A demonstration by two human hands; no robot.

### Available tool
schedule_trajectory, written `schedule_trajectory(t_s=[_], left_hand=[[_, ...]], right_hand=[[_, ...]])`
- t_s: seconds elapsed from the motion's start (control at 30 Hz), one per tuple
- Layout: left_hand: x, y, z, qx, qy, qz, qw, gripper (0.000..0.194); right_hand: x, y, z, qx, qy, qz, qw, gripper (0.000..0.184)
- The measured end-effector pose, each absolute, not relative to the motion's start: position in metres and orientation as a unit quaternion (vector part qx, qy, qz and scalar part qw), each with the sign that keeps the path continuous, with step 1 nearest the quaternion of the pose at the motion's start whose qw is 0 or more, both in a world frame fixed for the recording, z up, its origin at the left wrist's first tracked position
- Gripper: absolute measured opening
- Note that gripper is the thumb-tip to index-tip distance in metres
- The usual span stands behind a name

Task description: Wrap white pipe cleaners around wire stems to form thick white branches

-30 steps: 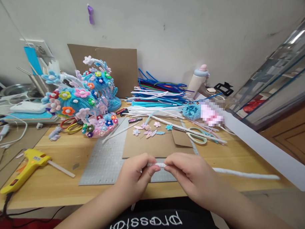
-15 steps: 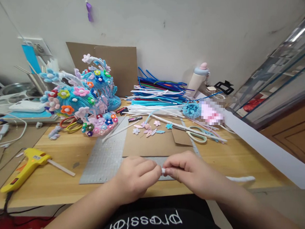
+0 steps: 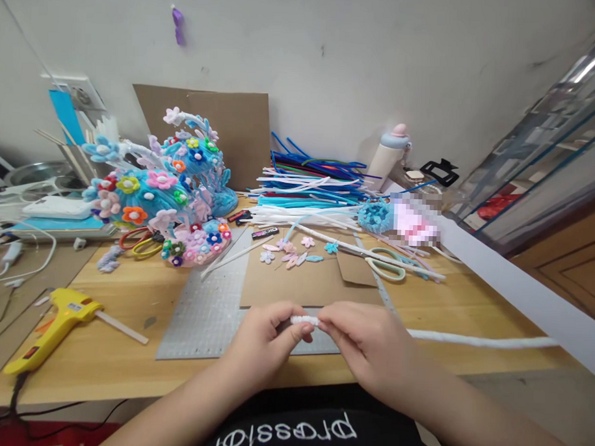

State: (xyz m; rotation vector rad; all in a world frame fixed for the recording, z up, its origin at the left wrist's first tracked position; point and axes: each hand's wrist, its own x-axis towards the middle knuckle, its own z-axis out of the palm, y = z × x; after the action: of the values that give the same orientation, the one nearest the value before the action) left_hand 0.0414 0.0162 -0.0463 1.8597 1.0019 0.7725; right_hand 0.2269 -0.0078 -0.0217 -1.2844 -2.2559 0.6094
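A white pipe cleaner point(image 3: 483, 340) runs from my fingers out to the right, above the table's front edge. Its near end, a short fuzzy white length, shows between my hands. My left hand point(image 3: 269, 339) pinches that end between thumb and fingers. Close beside it, my right hand point(image 3: 371, 339) grips the same white stem with its fingertips; the palm hides part of it. Both hands are over the lower edge of a grey cutting mat point(image 3: 201, 324). Just beyond them lies a cardboard sheet point(image 3: 299, 291) with small fuzzy flowers and petals point(image 3: 296, 257) on it.
A yellow glue gun point(image 3: 59, 325) lies at left. Behind it stand fuzzy flower-covered pieces point(image 3: 152, 198). Stacked pipe cleaners point(image 3: 308, 191) are at the back, with a bottle point(image 3: 388, 154) to their right. Scissors point(image 3: 388, 268) rest beside the cardboard.
My left hand has turned, so more of the white end shows between thumb and fingers. The pipe cleaner's free part now reaches farther out to the right.
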Motion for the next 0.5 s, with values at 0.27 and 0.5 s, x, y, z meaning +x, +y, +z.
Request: schedule_trajectory(t_s=[0.27, 0.5], left_hand=[[0.035, 0.017, -0.047, 0.894, 0.25, 0.31, 0.206, 0.019], [0.034, 0.019, -0.047, 0.859, 0.308, 0.316, 0.259, 0.015]], right_hand=[[0.224, -0.002, -0.014, -0.484, -0.749, 0.409, 0.195, 0.021], [0.229, 0.002, -0.012, -0.484, -0.712, 0.47, 0.194, 0.021]])
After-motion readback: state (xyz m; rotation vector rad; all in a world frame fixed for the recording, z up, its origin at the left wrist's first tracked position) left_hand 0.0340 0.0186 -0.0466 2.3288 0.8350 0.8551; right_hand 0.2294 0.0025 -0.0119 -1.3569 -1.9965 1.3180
